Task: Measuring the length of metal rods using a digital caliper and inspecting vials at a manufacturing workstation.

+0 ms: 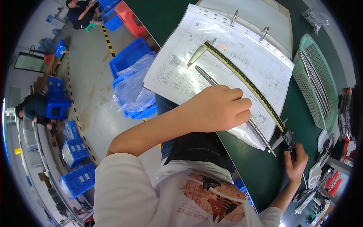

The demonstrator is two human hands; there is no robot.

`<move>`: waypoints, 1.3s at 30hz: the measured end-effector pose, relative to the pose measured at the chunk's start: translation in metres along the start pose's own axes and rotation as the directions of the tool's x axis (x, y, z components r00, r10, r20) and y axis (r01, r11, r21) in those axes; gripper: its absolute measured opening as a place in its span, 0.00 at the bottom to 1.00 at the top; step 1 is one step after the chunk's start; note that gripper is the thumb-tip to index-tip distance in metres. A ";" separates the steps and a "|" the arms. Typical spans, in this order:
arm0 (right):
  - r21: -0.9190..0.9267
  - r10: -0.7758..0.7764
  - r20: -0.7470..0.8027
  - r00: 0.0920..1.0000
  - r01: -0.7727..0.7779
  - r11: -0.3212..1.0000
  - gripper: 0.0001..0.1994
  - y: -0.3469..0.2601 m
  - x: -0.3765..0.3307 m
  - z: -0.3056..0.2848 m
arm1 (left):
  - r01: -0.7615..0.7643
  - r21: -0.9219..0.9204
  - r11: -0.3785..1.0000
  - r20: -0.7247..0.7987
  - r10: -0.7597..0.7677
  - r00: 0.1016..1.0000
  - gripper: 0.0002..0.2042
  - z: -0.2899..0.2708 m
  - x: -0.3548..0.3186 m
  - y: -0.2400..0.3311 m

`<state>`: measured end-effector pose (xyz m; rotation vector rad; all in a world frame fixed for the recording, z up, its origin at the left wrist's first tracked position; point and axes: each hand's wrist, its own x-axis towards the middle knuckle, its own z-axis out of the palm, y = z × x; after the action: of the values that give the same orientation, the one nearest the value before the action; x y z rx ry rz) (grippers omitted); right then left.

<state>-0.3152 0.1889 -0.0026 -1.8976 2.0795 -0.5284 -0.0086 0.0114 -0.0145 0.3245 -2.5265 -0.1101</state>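
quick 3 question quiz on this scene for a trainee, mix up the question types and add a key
1. Which tool does the right hand hold?
a) hammer
b) caliper
c) screwdriver

2. True or false: the left hand grips a metal rod.

3. Fill in the blank: from the person's view, the green basket sits to the ____ of the open binder.

Key:
1. b, the caliper, held at its slider end.
2. True.
3. right
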 end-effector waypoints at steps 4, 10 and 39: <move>-0.018 -0.015 0.000 1.000 0.015 1.000 0.15 -0.002 0.003 0.000 | 0.031 -0.026 0.999 -0.008 -0.031 0.999 0.07 -0.001 -0.002 -0.005; -0.030 -0.028 -0.006 1.000 0.028 0.999 0.14 -0.004 0.005 -0.001 | 0.048 -0.031 0.998 0.030 -0.047 0.998 0.07 -0.002 -0.001 -0.007; -0.033 -0.121 -0.009 0.993 0.121 0.992 0.16 0.000 0.005 -0.002 | 0.153 -0.131 0.980 0.070 -0.145 0.987 0.08 -0.003 -0.003 -0.007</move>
<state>-0.3163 0.1838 -0.0007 -2.0535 2.0009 -0.5359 -0.0031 0.0052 -0.0141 0.4611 -2.5355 -0.3538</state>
